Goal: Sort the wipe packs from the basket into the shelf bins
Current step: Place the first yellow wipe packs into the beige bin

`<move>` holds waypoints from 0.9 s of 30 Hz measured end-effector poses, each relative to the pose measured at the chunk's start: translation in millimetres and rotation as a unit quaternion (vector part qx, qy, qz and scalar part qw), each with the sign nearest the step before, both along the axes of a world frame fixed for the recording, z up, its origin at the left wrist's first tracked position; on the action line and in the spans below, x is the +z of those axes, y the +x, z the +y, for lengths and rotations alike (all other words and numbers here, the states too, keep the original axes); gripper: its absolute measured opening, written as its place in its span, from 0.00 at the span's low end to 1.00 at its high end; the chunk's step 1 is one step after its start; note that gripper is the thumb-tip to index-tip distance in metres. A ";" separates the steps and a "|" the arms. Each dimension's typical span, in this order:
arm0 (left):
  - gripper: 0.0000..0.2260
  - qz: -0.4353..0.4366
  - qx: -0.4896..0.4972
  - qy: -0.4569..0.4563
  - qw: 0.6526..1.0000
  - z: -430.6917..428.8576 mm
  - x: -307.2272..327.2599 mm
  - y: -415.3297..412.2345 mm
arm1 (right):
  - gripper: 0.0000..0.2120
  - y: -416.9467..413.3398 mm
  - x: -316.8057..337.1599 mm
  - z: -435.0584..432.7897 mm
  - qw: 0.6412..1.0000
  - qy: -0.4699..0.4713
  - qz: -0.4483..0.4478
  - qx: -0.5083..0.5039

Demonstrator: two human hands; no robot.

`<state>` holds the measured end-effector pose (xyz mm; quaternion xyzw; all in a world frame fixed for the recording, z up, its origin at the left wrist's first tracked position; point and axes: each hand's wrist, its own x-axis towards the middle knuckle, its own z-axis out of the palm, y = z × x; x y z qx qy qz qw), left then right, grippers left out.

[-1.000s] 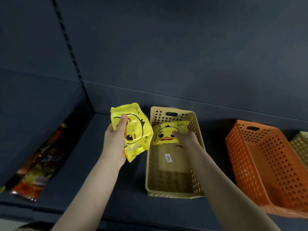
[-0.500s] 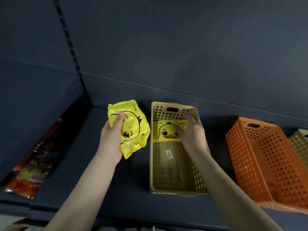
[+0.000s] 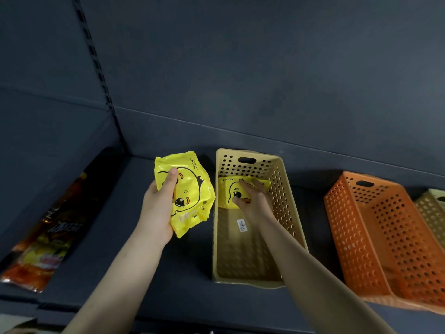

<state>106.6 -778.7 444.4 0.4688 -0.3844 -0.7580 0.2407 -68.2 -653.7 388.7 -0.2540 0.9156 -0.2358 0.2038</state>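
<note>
My left hand (image 3: 159,208) grips a yellow wipe pack with a duck face (image 3: 190,191), held up just left of the tan perforated bin (image 3: 291,213) on the dark shelf. My right hand (image 3: 252,198) reaches inside that bin. Its straight fingers press flat on a second yellow duck pack (image 3: 228,191), which lies at the bin's far end against the back wall. A small white label sits on the bin's floor. The source basket is out of view.
An orange perforated bin (image 3: 349,237) stands to the right of the tan one, with another tan bin (image 3: 431,208) at the far right edge. Orange snack bags (image 3: 43,244) lie on the shelf section to the left, beyond the slotted upright (image 3: 96,61).
My right hand has lowered the second pack from upright against the bin's back wall to flat on the bin floor, and its fingers have spread. The left hand holds its pack nearly still.
</note>
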 end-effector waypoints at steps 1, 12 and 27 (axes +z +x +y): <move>0.16 0.003 0.000 -0.002 1.000 -0.4 1.1 -0.6 | 0.29 -0.2 -0.2 -0.3 1.000 0.002 0.009 0.002; 0.18 0.037 -0.004 0.014 0.999 -0.9 21.9 -9.8 | 0.24 0.1 20.2 0.7 0.988 -0.100 -0.117 -0.018; 0.26 0.173 -0.146 0.027 0.974 42.8 49.5 -34.3 | 0.18 50.3 78.2 36.2 0.830 -0.417 -0.291 -0.228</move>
